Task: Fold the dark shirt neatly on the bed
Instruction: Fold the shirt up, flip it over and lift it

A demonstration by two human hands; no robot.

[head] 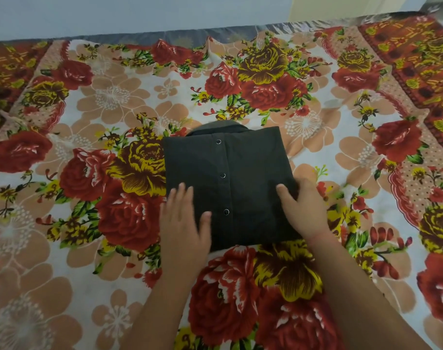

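Shirt (243,170) folded to rectangle, mid-bed (84,251), collar (216,126) toward far edge. Left hand (183,223) flat on near-left corner, fingers straight. Right hand (305,208) grips right edge, thumb on top, fingers hidden.

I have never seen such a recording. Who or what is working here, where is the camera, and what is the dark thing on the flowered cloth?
No machine is here: a person works with bare hands. The one camera sits on the person's head and looks down. A folded dark shirt lies on a flowered sheet, with its collar at the far end. The left hand rests flat on it. The right hand has its thumb on top at the right edge. Its other fingers are hidden, so a grip cannot be confirmed.
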